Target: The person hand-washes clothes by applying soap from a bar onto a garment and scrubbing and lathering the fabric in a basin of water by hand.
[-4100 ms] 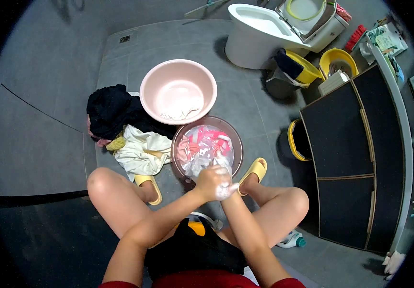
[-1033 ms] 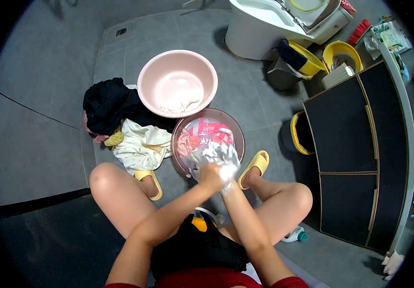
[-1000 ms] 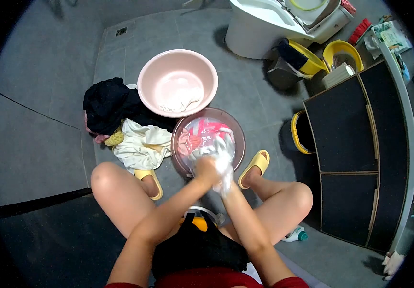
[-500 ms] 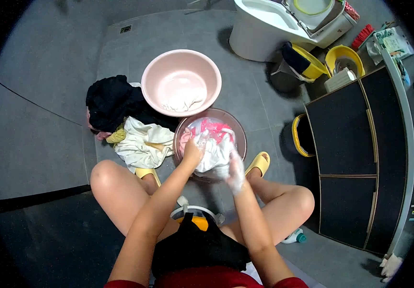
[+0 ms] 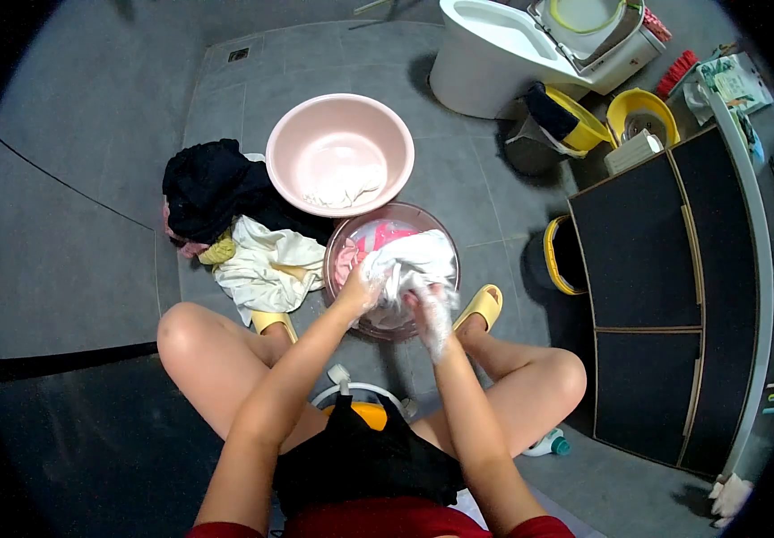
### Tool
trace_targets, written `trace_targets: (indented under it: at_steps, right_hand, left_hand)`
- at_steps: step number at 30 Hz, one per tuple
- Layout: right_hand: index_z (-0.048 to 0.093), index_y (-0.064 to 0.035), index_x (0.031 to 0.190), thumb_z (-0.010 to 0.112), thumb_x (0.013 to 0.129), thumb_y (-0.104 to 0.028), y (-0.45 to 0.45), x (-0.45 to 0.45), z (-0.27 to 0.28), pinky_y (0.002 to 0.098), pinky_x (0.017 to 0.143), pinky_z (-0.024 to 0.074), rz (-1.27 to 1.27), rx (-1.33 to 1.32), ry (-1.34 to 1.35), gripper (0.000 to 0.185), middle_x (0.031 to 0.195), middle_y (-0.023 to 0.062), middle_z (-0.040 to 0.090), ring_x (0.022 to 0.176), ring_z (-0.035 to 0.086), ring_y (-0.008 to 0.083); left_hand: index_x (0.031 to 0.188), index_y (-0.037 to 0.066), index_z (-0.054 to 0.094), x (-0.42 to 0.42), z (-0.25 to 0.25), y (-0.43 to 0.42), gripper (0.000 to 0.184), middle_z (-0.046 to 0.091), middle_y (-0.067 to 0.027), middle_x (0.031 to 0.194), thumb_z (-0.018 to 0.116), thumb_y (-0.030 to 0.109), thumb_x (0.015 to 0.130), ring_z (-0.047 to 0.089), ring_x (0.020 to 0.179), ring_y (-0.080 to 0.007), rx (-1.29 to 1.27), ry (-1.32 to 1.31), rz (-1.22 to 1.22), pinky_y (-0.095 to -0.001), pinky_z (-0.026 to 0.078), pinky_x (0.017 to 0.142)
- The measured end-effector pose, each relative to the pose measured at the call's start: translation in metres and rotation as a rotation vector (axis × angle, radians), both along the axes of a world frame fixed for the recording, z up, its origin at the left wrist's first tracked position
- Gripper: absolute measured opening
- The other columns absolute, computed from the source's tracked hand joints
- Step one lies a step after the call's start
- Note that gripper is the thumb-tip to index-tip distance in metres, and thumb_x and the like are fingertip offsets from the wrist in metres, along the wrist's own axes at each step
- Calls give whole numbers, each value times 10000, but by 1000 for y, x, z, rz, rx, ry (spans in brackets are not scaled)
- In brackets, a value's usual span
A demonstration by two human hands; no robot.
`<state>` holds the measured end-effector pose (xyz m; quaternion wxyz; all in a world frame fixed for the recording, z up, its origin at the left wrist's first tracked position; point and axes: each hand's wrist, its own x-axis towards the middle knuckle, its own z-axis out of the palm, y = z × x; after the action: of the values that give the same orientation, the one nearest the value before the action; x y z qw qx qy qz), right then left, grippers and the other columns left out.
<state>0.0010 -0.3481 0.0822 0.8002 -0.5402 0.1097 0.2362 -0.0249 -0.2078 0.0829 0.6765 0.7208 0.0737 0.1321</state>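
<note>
Working a lathered white cloth (image 5: pixel 415 254) over the brown basin (image 5: pixel 455 260) is judged to be the step in hand. In the head view, the cloth is seen bunched above the basin's near half. It appears to be gripped at its left edge by the left hand (image 5: pixel 362 289); by the right hand (image 5: pixel 432 309), coated in foam, it is touched from the near side, but whether its fingers are closed on it cannot be told. For the next move, a firm hold by both hands seems called for, since wet, soapy fabric may slip.

Two basins are counted, the pink basin (image 5: pixel 319 134) being set just beyond the brown one. Pink fabric (image 5: pixel 349 258) is seen in the brown basin, its pieces too overlapped to be counted. On the floor to the left, one black heap (image 5: pixel 212 184) and one cream garment (image 5: pixel 266 269) are seen. Two yellow slippers (image 5: pixel 486 305), one toilet (image 5: pixel 476 76) and one bottle (image 5: pixel 546 443) are also counted.
</note>
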Motion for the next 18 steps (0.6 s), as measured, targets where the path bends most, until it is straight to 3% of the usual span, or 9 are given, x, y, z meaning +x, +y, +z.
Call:
trace_targets:
  at_steps: [3,5,6,8,10,14,15,17,18]
  right_hand:
    - [475,-24,1130,525,836,-151,10,-13,7,298,752,453,87,73,2,324,1042,52,560,910,550,154]
    - [475,-31,1132,461,874,-200,16,-13,18,303,818,429,-96,168,111,308,1076,61,546,938,545,171]
    - [477,-33,1131,455,871,-200,19,-12,21,315,830,425,-107,214,186,310,1085,71,543,943,546,189]
    - [480,-36,1129,443,865,-202,22,-9,25,337,854,416,-127,303,335,314,1101,92,537,952,546,223]
    - [491,-39,1100,465,845,-183,22,-14,7,339,822,431,-76,338,256,294,1062,95,543,930,549,225]
    - [514,-46,1043,510,805,-146,11,-36,-60,342,758,460,28,401,108,258,985,101,557,887,553,228]
    - [489,-41,1071,486,837,-178,14,-36,-44,337,737,471,18,399,243,271,967,98,560,867,556,221]
    - [474,-36,1089,432,884,-225,29,-37,20,343,703,489,2,327,417,282,963,101,562,832,569,212]
    - [474,-33,1090,424,888,-231,25,-31,5,345,698,492,-25,310,374,287,975,100,561,831,573,209]
  left_hand:
    - [961,-25,555,8,3,3,242,604,-118,885,578,121,771,564,817,-205,8,124,154,-298,435,740]
    - [984,-20,541,11,-10,11,258,600,-95,890,578,127,775,557,812,-154,88,252,227,-270,435,744]
    - [935,-33,558,4,14,8,263,609,-98,816,611,129,735,578,775,-175,-16,243,265,-299,453,706]
    - [815,-24,578,-6,34,-13,263,586,-134,684,654,174,661,569,655,-279,321,134,342,-369,448,615]
    - [712,-6,583,-24,19,-50,271,553,-157,591,677,216,589,547,570,-340,560,-4,281,-404,431,537]
    - [615,36,577,-30,-20,-60,261,510,-154,544,677,261,529,516,525,-333,763,-230,122,-397,391,474]
    - [603,50,585,-17,-36,-42,244,521,-144,574,656,280,566,515,544,-326,681,-55,160,-402,378,476]
    - [621,66,596,4,-7,-17,229,518,-120,562,647,284,574,515,539,-316,419,28,277,-404,382,495]
    - [625,70,598,2,-5,-25,227,522,-119,557,646,287,580,518,529,-316,492,-56,287,-405,388,497]
